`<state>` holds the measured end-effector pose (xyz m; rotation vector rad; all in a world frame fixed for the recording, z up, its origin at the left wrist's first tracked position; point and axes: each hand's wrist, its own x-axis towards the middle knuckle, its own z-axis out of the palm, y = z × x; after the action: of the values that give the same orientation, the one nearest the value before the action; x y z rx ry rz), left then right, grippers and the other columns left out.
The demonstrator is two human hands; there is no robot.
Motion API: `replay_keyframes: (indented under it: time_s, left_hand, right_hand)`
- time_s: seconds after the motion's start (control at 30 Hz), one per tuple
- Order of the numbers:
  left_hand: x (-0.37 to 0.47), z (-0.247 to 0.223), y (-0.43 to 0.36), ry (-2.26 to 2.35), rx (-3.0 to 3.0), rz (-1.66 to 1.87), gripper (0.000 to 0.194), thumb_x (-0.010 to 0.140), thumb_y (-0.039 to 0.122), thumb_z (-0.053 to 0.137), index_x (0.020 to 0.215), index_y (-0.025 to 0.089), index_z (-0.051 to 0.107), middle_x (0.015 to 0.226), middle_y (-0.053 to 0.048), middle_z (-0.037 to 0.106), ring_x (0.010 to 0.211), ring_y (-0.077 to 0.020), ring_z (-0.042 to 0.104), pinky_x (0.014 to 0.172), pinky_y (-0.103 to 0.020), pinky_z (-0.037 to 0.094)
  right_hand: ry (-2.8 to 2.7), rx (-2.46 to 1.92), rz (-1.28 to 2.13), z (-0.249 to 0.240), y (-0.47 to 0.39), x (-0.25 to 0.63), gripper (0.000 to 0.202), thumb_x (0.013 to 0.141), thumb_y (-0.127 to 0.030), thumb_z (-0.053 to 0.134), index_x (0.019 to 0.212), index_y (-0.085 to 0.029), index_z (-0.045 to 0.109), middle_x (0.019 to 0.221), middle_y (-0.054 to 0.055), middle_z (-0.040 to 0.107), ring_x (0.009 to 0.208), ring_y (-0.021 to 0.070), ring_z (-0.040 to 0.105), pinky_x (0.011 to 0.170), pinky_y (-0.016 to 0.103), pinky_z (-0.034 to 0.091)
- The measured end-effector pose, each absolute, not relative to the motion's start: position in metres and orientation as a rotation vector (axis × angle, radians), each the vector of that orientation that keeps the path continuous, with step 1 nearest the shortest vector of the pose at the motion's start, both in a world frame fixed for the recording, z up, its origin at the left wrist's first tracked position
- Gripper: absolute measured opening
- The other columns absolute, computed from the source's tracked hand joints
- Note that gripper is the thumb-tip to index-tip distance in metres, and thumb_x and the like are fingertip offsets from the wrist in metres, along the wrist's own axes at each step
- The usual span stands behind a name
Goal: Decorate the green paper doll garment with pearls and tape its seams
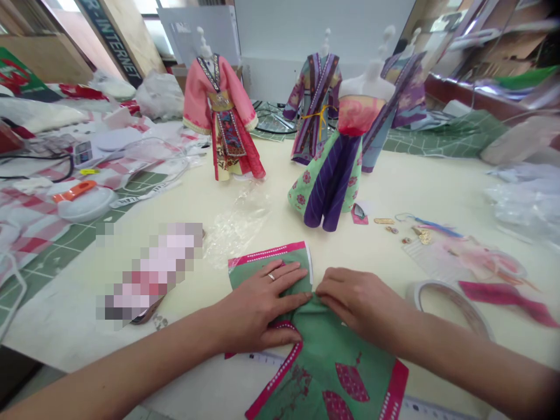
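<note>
A small green doll garment (336, 344) with pink trim and white dotted lines lies on the pale table. My left hand (266, 303) rests on it with fingers stretched out flat, a ring on one of them. Close to its fingertips, my right hand (354, 297) pinches the garment's edge between thumb and fingers. A white strip runs along the upper right edge of the cloth. Beneath the garment, part of a clear ruler (420, 408) shows at the lower right.
Behind stand dressed doll forms: one in a pink robe (221, 116), one in a purple-green skirt (335, 175), two in purple robes. Left lies a blurred-out phone (153, 274); right are a tape roll (450, 297), a magenta strip (507, 300) and small trinkets (422, 235).
</note>
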<state>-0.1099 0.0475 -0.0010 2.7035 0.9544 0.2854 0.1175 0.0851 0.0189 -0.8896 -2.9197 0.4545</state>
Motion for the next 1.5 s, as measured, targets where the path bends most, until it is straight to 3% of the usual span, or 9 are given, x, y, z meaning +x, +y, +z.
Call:
replay_keyframes:
  time_s: [0.17,0.37,0.53,0.8,1.13,1.23,1.33,1.5]
  left_hand:
    - [-0.1,0.005,0.044,1.076,2.565,0.323,0.042,0.089,0.047,0.049,0.119,0.02,0.059,0.135,-0.013,0.049,0.131,-0.031,0.038,0.107,-0.054,0.028]
    - [-0.094,-0.003,0.039,1.076,2.584,0.352,0.046,0.087,0.047,0.053,0.123,0.02,0.056,0.138,-0.014,0.045,0.132,-0.0333,0.036,0.108,-0.056,0.024]
    - [-0.098,-0.005,0.041,1.037,2.569,0.374,0.044,0.086,0.046,0.055,0.121,0.019,0.058,0.138,-0.014,0.045,0.133,-0.034,0.033,0.11,-0.056,0.022]
    - [-0.098,-0.004,0.041,1.028,2.564,0.373,0.046,0.085,0.044,0.056,0.124,0.019,0.056,0.14,-0.015,0.043,0.133,-0.0353,0.032,0.109,-0.057,0.022]
    - [-0.099,-0.007,0.039,1.03,2.545,0.445,0.044,0.086,0.043,0.056,0.123,0.019,0.056,0.138,-0.014,0.047,0.132,-0.0343,0.035,0.107,-0.058,0.023]
    - [-0.098,-0.004,0.042,1.099,2.46,0.607,0.025,0.091,0.028,0.049,0.111,0.018,0.061,0.127,-0.01,0.056,0.122,-0.0276,0.047,0.104,-0.05,0.033]
    - [-0.093,0.003,0.053,1.178,2.419,0.605,0.019,0.091,0.016,0.046,0.1,0.017,0.063,0.11,-0.006,0.062,0.101,-0.0197,0.058,0.088,-0.036,0.046]
    - [-0.078,0.012,0.073,1.174,2.468,0.312,0.004,0.083,0.017,0.058,0.082,0.017,0.061,0.088,-0.002,0.059,0.08,-0.0183,0.057,0.072,-0.032,0.048]
  right_hand:
    - [-2.836,-1.005,0.513,0.017,0.074,0.12,0.014,0.09,-0.013,0.051,0.084,-0.019,0.062,0.073,-0.002,0.059,0.064,0.0117,0.057,0.059,0.022,0.044]
    - [-2.88,-0.971,0.265,0.013,0.09,0.11,0.01,0.088,-0.013,0.054,0.086,-0.016,0.063,0.086,0.006,0.059,0.082,0.0191,0.057,0.071,0.03,0.046]
    - [-3.004,-0.785,0.044,0.015,0.093,0.102,0.01,0.083,-0.007,0.058,0.076,-0.014,0.061,0.078,0.006,0.059,0.072,0.0206,0.054,0.061,0.032,0.044]
    - [-3.067,-0.558,-0.22,0.017,0.087,0.095,0.011,0.078,-0.002,0.056,0.077,-0.011,0.062,0.074,0.01,0.059,0.067,0.025,0.053,0.052,0.034,0.04]
    - [-2.789,-0.928,0.048,0.007,0.086,0.113,0.015,0.091,-0.012,0.046,0.083,-0.014,0.059,0.077,0.004,0.055,0.071,0.0177,0.053,0.062,0.03,0.045]
    - [-2.727,-0.948,0.203,0.008,0.065,0.118,0.013,0.092,-0.016,0.047,0.093,-0.015,0.059,0.083,0.005,0.055,0.076,0.0184,0.052,0.067,0.031,0.046]
    - [-2.664,-0.995,0.297,0.003,0.046,0.117,0.012,0.091,-0.017,0.049,0.095,-0.013,0.06,0.085,0.007,0.054,0.077,0.0222,0.05,0.068,0.037,0.046]
    - [-2.636,-1.0,0.292,-0.008,0.037,0.117,0.018,0.088,-0.006,0.043,0.086,-0.012,0.06,0.081,0.009,0.053,0.073,0.0226,0.047,0.063,0.038,0.045]
